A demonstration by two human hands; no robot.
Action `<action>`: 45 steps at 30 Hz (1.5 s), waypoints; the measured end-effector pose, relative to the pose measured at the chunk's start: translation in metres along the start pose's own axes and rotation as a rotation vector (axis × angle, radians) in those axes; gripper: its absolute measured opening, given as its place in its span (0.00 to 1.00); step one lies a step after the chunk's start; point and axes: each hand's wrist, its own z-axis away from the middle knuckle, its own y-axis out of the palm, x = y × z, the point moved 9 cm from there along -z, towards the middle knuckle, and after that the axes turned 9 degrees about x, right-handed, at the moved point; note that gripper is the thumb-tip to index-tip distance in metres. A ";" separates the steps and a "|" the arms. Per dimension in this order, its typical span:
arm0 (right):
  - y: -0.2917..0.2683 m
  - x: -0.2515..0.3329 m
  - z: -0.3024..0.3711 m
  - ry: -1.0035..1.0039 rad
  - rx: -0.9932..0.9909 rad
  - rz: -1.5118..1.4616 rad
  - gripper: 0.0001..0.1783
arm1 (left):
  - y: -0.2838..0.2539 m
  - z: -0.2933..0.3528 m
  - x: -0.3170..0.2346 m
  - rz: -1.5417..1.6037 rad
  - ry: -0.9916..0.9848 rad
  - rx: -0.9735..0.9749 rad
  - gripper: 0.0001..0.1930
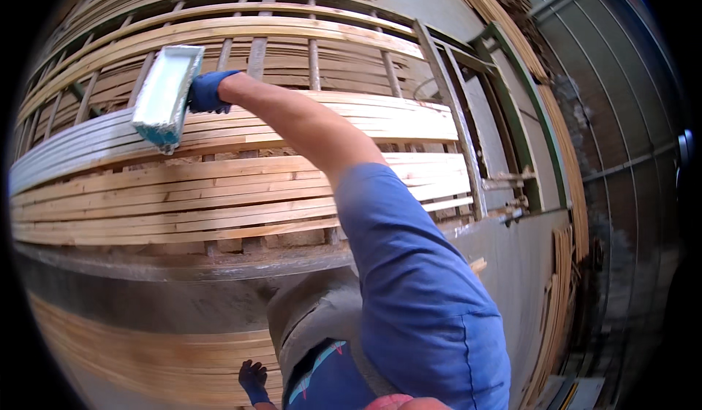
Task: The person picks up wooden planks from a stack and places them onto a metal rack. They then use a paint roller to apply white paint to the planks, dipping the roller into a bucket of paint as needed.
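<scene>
My right hand [209, 92], in a dark blue glove, is closed on the side of a rectangular trough [162, 92]. The trough is white inside, smeared white on its rim, and teal at its near end. It is over a row of long wooden strips [292, 121] lying side by side on a rack; the strips look whitish to the left of the trough. My left hand [254, 377], in a dark glove, hangs low by my body with its fingers apart and nothing in them. A second row of bare strips [175, 198] lies nearer to me.
The metal rack [256, 59] has crossbars and a long front rail [183, 265]. More strips [241, 30] lie along its far side. Stacked boards [161, 355] are at my lower left. A green frame [537, 132] and a wire mesh fence [621, 169] stand at the right.
</scene>
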 end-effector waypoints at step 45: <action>-0.075 -0.667 0.591 0.001 -0.330 0.258 0.10 | 1.000 0.245 -0.012 -1.924 1.522 0.081 0.26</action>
